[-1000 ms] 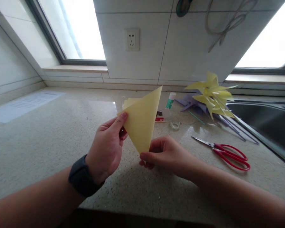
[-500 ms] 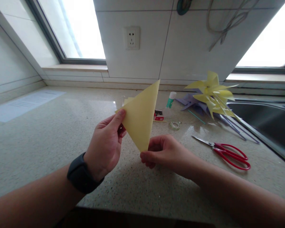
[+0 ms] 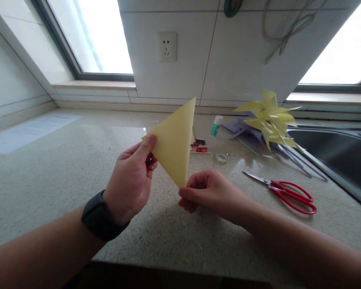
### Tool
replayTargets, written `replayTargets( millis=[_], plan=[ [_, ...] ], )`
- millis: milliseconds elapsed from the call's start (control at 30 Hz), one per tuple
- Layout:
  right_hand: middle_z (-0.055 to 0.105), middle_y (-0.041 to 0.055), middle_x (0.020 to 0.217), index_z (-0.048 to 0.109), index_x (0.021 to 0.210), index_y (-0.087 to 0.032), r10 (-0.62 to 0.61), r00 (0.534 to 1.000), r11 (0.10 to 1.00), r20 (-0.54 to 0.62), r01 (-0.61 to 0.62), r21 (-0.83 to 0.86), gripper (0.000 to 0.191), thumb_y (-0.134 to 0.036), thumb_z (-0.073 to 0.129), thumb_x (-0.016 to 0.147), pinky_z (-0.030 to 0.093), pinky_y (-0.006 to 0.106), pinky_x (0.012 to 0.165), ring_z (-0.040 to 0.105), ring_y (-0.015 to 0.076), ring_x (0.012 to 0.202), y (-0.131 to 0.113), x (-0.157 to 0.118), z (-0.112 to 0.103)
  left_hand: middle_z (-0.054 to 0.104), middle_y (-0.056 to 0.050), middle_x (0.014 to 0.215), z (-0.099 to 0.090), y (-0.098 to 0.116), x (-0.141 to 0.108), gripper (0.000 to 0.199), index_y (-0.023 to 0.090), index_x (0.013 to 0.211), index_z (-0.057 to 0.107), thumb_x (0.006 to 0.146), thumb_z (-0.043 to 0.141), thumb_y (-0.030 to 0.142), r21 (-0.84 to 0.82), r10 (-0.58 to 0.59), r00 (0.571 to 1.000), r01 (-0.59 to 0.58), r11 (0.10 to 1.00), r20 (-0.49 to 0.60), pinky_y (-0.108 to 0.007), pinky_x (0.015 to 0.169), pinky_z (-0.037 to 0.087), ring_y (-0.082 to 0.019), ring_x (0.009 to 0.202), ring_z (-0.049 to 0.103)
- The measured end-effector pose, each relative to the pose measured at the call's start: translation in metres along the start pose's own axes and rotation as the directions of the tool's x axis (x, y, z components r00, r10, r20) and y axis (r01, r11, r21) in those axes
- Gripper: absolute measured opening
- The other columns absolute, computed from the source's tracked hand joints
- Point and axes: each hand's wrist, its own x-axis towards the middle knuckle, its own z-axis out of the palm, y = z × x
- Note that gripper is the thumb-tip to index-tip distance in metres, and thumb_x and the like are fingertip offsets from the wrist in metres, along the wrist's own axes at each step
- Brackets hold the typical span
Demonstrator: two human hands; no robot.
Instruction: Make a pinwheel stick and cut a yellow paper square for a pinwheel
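A sheet of yellow paper [image 3: 174,144], folded into a triangle, is held up above the speckled counter. My left hand [image 3: 134,176] pinches its left corner, thumb on the near face and fingers behind. At the bottom corner, my right hand [image 3: 207,192] grips the paper between thumb and index finger. A dark band circles my left wrist. Red-handled scissors [image 3: 284,190] lie to the right of my right hand. Behind the paper are a small red box [image 3: 201,146], a roll of clear tape [image 3: 221,158] and a glue stick [image 3: 216,126]. The paper partly hides things behind it.
Yellow pinwheels [image 3: 269,114] and purple ones [image 3: 243,127] lie at the back right, beside a sink [image 3: 343,156]. A printed sheet [image 3: 33,130] rests on the counter [image 3: 63,172] at the left. A wall socket [image 3: 167,47] and windows are behind.
The folded yellow paper has turned and shifted slightly left, its top corner moving left. My left hand has gone a little left with it. Both hands keep their hold.
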Motion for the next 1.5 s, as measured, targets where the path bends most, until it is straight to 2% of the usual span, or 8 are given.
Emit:
replayTargets(
  millis=[333,633,900,967,1067,1167,1300,1500],
  plan=[
    [0.073,0.0027,0.077,0.067,0.079,-0.016,-0.054,0.988,0.998,0.143,0.051,0.020,0.027,-0.042,0.075,0.081,0.054,0.024,0.064,0.065,0.0108,0.065,0.002,-0.002,-0.005,0.070,-0.001,0.085,0.000,0.001,-0.004,0.016,0.016,0.084,0.076,0.079,0.080,0.030,0.000,-0.018,1.000,0.018,1.000,0.004,-0.014,0.059,0.045,-0.007,0.070,0.058],
    [0.072,0.0039,0.073,0.069,0.075,-0.015,-0.092,0.993,0.996,0.080,0.092,0.000,0.029,-0.042,0.077,0.078,0.052,0.023,0.062,0.063,0.0103,0.062,0.000,-0.001,-0.002,0.070,-0.001,0.082,0.000,-0.005,-0.009,0.019,0.017,0.084,0.075,0.076,0.083,0.033,0.031,-0.048,0.999,0.047,0.998,0.025,-0.016,0.056,0.041,-0.007,0.066,0.054],
    [0.073,0.0068,0.075,0.070,0.075,-0.015,-0.071,0.991,0.960,0.111,0.098,-0.261,0.041,-0.055,0.067,0.085,0.050,0.026,0.060,0.064,0.0137,0.063,-0.009,-0.013,-0.016,0.068,-0.002,0.084,-0.004,-0.006,-0.006,0.017,0.016,0.086,0.075,0.080,0.078,0.032,0.073,-0.079,0.996,0.076,0.994,0.036,-0.016,0.055,0.040,-0.007,0.065,0.053],
    [0.068,0.0043,0.063,0.064,0.066,-0.018,-0.200,0.980,0.882,-0.018,0.172,-0.438,0.048,-0.060,0.058,0.089,0.044,0.027,0.053,0.058,0.0134,0.055,-0.013,-0.022,-0.024,0.067,-0.002,0.080,-0.007,-0.008,-0.005,0.018,0.016,0.084,0.075,0.081,0.076,0.034,0.139,-0.137,0.987,0.125,0.982,0.082,-0.019,0.051,0.038,-0.008,0.059,0.049],
    [0.057,0.0013,0.054,0.056,0.060,-0.022,-0.629,0.753,0.634,-0.195,0.351,-0.689,0.045,-0.047,0.049,0.096,0.039,0.029,0.050,0.052,0.0130,0.051,-0.017,-0.035,-0.030,0.064,-0.003,0.071,-0.013,-0.014,-0.004,0.026,0.014,0.077,0.073,0.082,0.073,0.039,0.357,-0.306,0.936,0.230,0.905,0.173,-0.021,0.046,0.031,-0.008,0.052,0.044],
    [0.065,0.0033,0.069,0.063,0.076,-0.022,-0.800,0.599,0.332,0.007,0.453,-0.827,0.022,-0.029,0.052,0.094,0.047,0.033,0.063,0.058,0.0165,0.064,-0.019,-0.039,-0.026,0.060,-0.002,0.060,-0.020,-0.020,-0.002,0.035,0.015,0.071,0.072,0.084,0.067,0.046,0.607,-0.403,0.883,0.187,0.772,0.242,-0.022,0.042,0.024,-0.009,0.047,0.041],
    [0.067,0.0092,0.126,0.062,0.126,-0.022,-0.651,0.646,0.110,0.400,0.601,-0.791,0.036,-0.030,0.057,0.092,0.045,0.041,0.103,0.060,0.0244,0.116,-0.013,-0.030,-0.017,0.058,0.000,0.053,-0.025,-0.021,0.003,0.030,0.018,0.065,0.072,0.084,0.062,0.038,0.741,-0.465,0.803,0.045,0.670,0.372,-0.022,0.043,0.022,-0.009,0.043,0.038],
    [0.022,0.0141,0.164,0.028,0.157,-0.014,-0.426,0.718,0.080,0.550,0.636,-0.768,0.071,-0.043,0.053,0.097,0.022,0.045,0.123,0.022,0.0254,0.152,0.003,-0.018,-0.022,0.075,-0.010,0.078,-0.028,-0.018,0.013,0.023,0.020,0.082,0.081,0.081,0.061,0.032,0.708,-0.529,0.730,0.086,0.701,0.434,-0.025,0.051,0.038,-0.017,0.059,0.059]
  ],
)
